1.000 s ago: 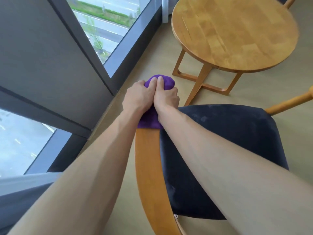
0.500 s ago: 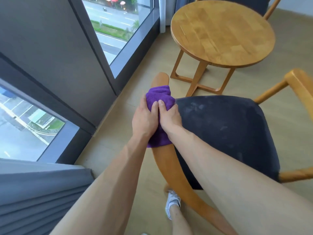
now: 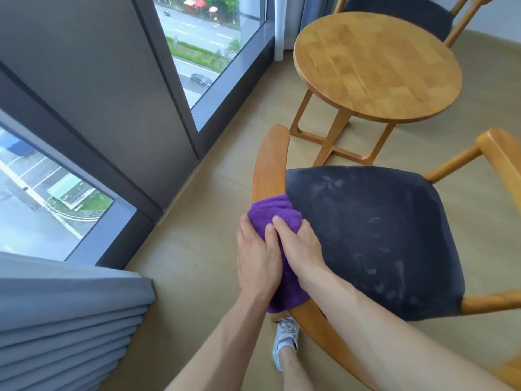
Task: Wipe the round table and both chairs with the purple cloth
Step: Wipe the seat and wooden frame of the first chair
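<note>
The purple cloth [image 3: 275, 221] is wrapped over the curved wooden armrest [image 3: 269, 162] of the near chair, whose dark seat [image 3: 366, 235] lies just right of it. My left hand [image 3: 258, 258] and my right hand [image 3: 300, 244] grip the cloth side by side around the rail, thumbs on top. The round wooden table [image 3: 377, 66] stands beyond the chair with a bare top. A second chair [image 3: 408, 15] shows partly behind the table at the top edge.
A floor-to-ceiling window [image 3: 208, 46] with dark frames runs along the left. Grey curtain folds [image 3: 70, 320] hang at lower left. My foot in a white shoe [image 3: 284, 342] stands on the wooden floor under the armrest. The chair's other arm [image 3: 501, 159] is at far right.
Both hands have slid the cloth back along the armrest from its front tip toward me, uncovering the front end of the rail. My view has pulled back and lifted.
</note>
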### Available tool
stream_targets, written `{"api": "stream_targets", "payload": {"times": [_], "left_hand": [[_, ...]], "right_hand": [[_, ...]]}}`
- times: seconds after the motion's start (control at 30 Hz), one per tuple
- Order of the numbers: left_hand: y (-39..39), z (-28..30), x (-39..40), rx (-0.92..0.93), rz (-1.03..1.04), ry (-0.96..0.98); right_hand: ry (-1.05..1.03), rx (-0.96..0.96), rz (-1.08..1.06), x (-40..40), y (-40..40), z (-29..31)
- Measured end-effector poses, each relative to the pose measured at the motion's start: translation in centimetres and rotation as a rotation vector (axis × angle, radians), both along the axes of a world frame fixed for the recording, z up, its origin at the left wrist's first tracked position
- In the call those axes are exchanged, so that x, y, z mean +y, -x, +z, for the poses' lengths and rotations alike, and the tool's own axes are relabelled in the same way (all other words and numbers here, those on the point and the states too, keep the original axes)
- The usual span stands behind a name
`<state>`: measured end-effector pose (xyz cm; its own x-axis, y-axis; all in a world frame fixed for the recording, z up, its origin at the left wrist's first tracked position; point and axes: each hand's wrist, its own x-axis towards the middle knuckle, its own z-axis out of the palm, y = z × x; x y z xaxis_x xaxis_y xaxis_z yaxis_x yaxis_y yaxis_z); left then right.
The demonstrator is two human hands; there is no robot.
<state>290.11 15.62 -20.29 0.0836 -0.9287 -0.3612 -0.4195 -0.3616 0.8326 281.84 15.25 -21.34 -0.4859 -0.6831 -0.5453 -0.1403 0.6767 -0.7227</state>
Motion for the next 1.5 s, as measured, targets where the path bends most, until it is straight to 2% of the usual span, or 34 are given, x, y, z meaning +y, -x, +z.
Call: {"api": "stream_targets", "payload": {"times": [0.13, 0.4, 0.57, 0.73, 0.93, 1.13, 1.27, 1.4, 1.43, 1.5], "left_hand": [[0.8, 0.3, -5.4, -0.132, -0.053, 0.023], [4.1, 0.8, -19.1, -0.330, -0.296, 0.104], [5.3, 0.7, -21.9, -0.355, -0.343, 0.145], [3.9, 0.1, -18.4, -0.306, -0.254, 0.140], [1.7, 0.3, -10.6, -0.250, -0.167, 0.162], [0.4, 0.7, -1.0, -0.126, -0.065, 0.086], [0.7, 1.2, 6.4, -0.085, -0.010, -0.059], [2.4, 1.9, 12.4, -0.237, -0.073, -0.225], [2.6, 2.2, 13.5, -0.314, -0.125, -0.254], [2.9, 2.8, 14.9, -0.462, -0.359, -0.306]], "right_hand": [[0.035, 0.001, -0.078, -5.4, 0.3, -0.2], [0.044, -0.031, -0.213, -17.7, 3.5, -0.2], [0.026, -0.048, -0.246, -19.7, 4.8, -0.3], [0.043, -0.034, -0.184, -16.8, 3.4, -0.3], [0.055, 0.019, -0.011, -9.4, 1.8, 0.2], [0.020, 0.119, 0.240, -1.2, 1.1, 1.6], [-0.080, 0.184, 0.486, 4.6, 2.2, 2.8], [-0.231, 0.177, 0.685, 9.1, 5.0, 4.2], [-0.286, 0.174, 0.721, 10.0, 5.7, 4.4], [-0.394, 0.195, 0.802, 11.4, 7.1, 5.0]]}}
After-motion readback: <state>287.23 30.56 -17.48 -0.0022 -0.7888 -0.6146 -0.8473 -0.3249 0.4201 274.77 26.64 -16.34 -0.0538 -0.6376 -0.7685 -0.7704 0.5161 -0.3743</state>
